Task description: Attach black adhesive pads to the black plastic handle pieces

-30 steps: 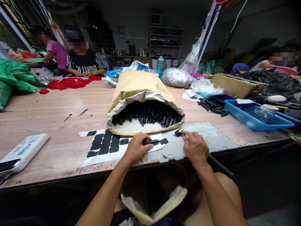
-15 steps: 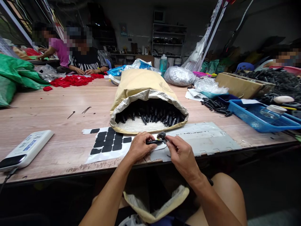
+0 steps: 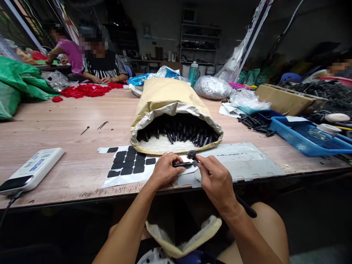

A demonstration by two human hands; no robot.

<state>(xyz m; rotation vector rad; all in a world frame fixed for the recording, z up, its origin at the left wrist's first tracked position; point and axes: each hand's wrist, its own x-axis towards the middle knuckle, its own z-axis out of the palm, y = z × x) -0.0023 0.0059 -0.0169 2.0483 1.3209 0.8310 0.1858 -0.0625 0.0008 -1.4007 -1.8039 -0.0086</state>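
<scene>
My left hand (image 3: pixel 166 168) is closed on a black pen-like piece (image 3: pixel 183 165), which lies sideways just above the table's front edge. Close to its right end, my right hand (image 3: pixel 216 179) pinches a small dark part with a round black head (image 3: pixel 191 154). Beneath the hands are a grey board (image 3: pixel 247 161) and a white sheet with black square stickers (image 3: pixel 127 164). Behind them a tan paper sack (image 3: pixel 170 91) lies with its mouth towards me, with several black pieces (image 3: pixel 176 132) inside.
On the left lies a white power bank (image 3: pixel 35 168) with a cable. A blue tray (image 3: pixel 305 141), a cardboard box (image 3: pixel 286 99) and heaped black parts (image 3: pixel 330 93) stand right. Red pieces (image 3: pixel 85 90) lie near two people at the back left. Another open sack (image 3: pixel 184 251) is at my lap.
The round black head has shifted slightly off the pen-like piece's end, with a small gap now visible. More of a black handle shows below my right wrist. The camera view has moved slightly.
</scene>
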